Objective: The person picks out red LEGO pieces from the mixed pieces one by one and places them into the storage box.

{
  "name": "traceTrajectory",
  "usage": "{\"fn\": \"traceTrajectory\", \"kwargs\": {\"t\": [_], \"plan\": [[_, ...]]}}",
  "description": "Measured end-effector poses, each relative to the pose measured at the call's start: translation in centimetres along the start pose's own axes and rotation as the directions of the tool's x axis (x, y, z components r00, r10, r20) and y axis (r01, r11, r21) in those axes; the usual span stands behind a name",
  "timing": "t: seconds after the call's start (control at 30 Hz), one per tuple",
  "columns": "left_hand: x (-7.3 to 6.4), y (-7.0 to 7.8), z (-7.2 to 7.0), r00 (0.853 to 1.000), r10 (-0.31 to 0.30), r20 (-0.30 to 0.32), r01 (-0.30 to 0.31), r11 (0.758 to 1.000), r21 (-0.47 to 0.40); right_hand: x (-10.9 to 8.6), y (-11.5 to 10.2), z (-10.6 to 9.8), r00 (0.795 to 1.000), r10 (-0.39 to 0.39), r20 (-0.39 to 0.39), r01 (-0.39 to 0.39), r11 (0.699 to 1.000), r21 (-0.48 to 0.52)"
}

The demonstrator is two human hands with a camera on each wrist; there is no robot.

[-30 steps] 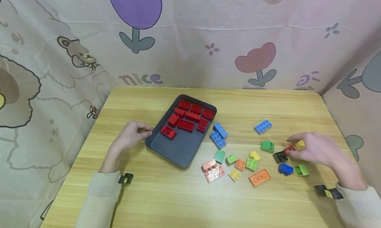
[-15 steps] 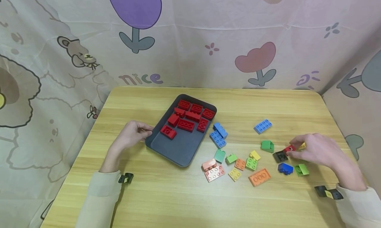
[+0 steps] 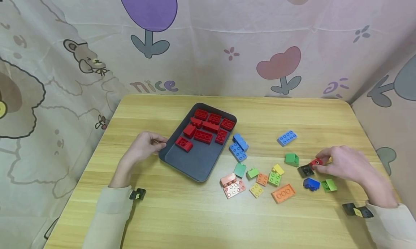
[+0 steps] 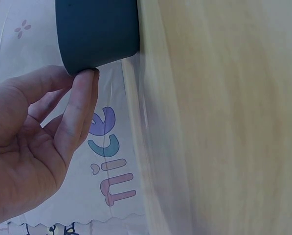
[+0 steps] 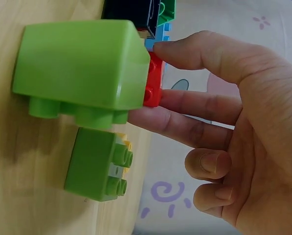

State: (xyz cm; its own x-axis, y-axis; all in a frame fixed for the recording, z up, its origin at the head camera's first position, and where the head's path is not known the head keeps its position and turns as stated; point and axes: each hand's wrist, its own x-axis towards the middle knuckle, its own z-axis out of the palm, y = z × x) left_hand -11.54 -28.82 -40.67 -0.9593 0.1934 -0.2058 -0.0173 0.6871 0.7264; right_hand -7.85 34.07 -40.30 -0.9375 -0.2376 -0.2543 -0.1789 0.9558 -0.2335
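At its near-left end, the dark grey tray (image 3: 188,166) is pinched at the rim by my left hand (image 3: 143,147). In the left wrist view, the thumb and fingertips meet at the edge of the tray (image 4: 97,34). Several red bricks (image 3: 203,137) lie in the tray's far part. On the right, my right hand (image 3: 346,164) pinches a red toy brick (image 3: 315,162) between thumb and fingers, close to a black brick (image 3: 306,171). The right wrist view shows this red brick (image 5: 154,83) partly hidden behind a light green brick (image 5: 77,63).
Near the right hand lie a dark blue brick (image 3: 311,184), a green brick (image 3: 292,159) and a yellow brick (image 3: 330,160), mostly covered by the hand. Mid-table there are blue bricks (image 3: 238,152), pink bricks (image 3: 234,189) and an orange brick (image 3: 283,193). A printed cloth (image 3: 208,43) hangs behind the table.
The right thumb and fingers have come together on the red brick, which has shifted slightly. The left hand and the tray stay in place.
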Motion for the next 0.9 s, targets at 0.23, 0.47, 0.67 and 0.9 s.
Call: {"fn": "traceTrajectory", "kwargs": {"t": [0.23,0.47,0.67,0.9], "plan": [[0.0,-0.2,-0.1,1.000,0.000,0.003,0.000,1.000,0.013,0.0,-0.2,-0.4,1.000,-0.009,-0.020,0.009,1.000,-0.004],[0.0,-0.2,-0.1,1.000,-0.001,0.000,0.001,1.000,0.012,0.0,-0.5,-1.0,0.999,-0.021,-0.038,0.020,0.999,-0.028],[0.0,-0.2,-0.1,1.000,0.001,0.000,-0.001,1.000,0.012,0.2,-1.2,-1.7,0.997,-0.039,-0.063,0.036,0.998,-0.051],[0.1,-0.3,-0.1,1.000,0.003,-0.001,-0.003,1.000,0.016,0.6,-2.4,-2.5,0.991,-0.085,-0.102,0.077,0.994,-0.082]]}}
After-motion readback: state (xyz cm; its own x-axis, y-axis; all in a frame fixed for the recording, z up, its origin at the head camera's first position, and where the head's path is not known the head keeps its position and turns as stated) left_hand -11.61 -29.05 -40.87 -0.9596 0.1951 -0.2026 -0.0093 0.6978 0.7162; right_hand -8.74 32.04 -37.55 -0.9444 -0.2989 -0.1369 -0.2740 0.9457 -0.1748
